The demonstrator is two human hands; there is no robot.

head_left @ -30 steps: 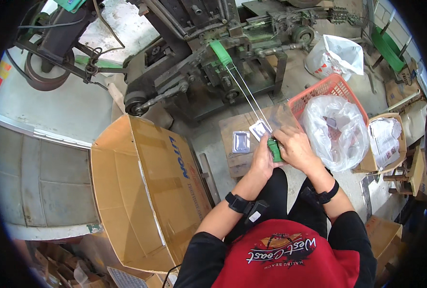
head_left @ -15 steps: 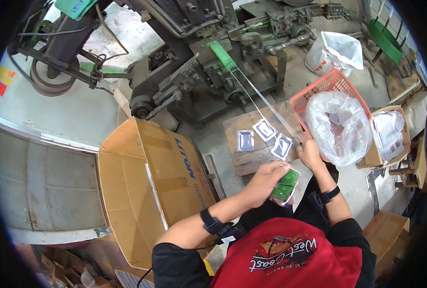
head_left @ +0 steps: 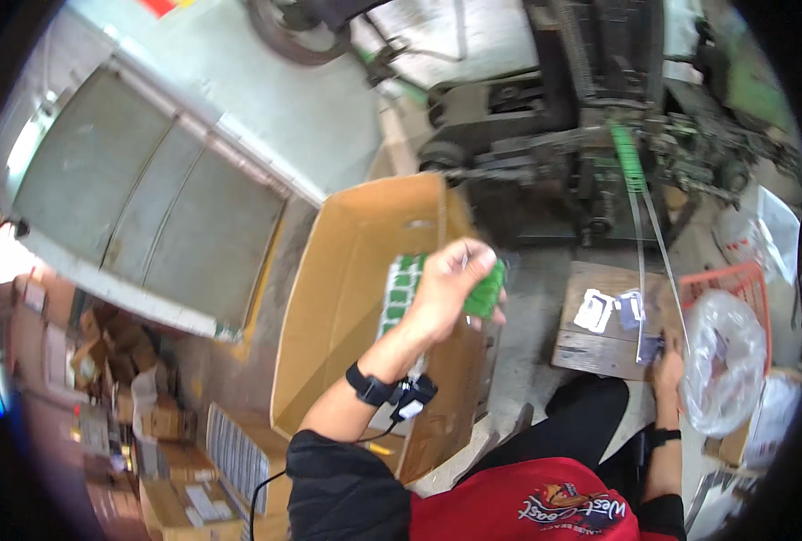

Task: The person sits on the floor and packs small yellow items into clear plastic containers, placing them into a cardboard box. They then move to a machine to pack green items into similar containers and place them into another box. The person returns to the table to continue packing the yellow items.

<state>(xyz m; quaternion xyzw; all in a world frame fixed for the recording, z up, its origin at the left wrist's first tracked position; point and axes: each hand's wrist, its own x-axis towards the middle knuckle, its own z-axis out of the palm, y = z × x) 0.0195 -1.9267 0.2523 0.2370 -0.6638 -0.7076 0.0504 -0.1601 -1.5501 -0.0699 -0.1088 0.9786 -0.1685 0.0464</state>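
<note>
Green packs point(head_left: 485, 298): left hand point(head_left: 446, 288) is gripping them closed-fisted over the box point(head_left: 347, 307).
Light, slippery, probably; hold by edges. Right hand point(head_left: 668, 368) is resting on the board point(head_left: 590, 347), grip unclear.

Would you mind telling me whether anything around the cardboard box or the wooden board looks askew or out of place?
Nothing stands out. The left hand holds a green packet over the open cardboard box; the right hand rests at the wooden board with small packets.

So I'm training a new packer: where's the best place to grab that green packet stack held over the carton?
Probably by its right end, coming from above, as the left hand does: the green packet stack is a flat bundle held over the open cardboard carton, so pinching one end leaves the rest free to go in.
</note>
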